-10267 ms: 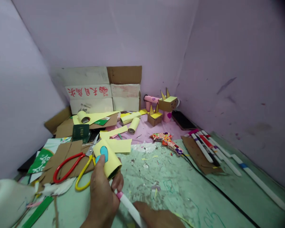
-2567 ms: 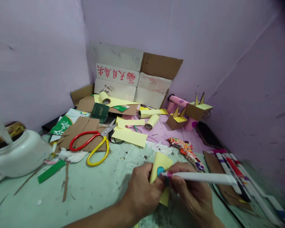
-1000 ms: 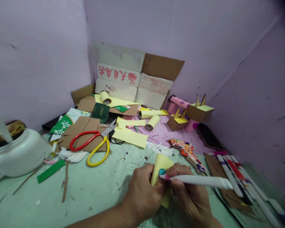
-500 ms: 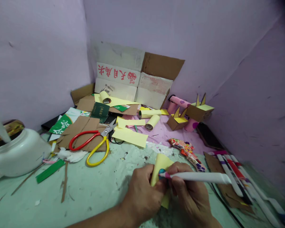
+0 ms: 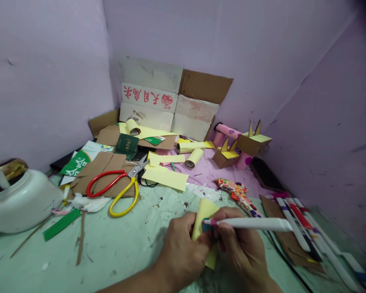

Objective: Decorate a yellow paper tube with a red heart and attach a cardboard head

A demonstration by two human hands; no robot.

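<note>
Low in the middle of the view, a yellow paper roll (image 5: 205,207) is gripped by my left hand (image 5: 184,248), its fingers wrapped round the near side. A white marker (image 5: 256,224) is pinched in my right hand (image 5: 244,248), pointing left. Its pinkish tip touches a blue-green patch (image 5: 206,224) on the roll. Both hands are close together at the roll, and the lower part of the roll shows beneath them.
Red-and-yellow scissors (image 5: 123,199) lie left of centre on cardboard (image 5: 103,162). A white pot (image 5: 24,199) stands far left. Markers (image 5: 305,224) and a phone (image 5: 266,174) are at right. Boxes with pointed ears (image 5: 225,158), yellow rolls (image 5: 194,158) and cut paper (image 5: 166,178) lie behind.
The view has shifted slightly. The marker tip has moved a little over the blue-green patch, and more of the patch's left side is covered by the tip. Both hands keep their hold.
</note>
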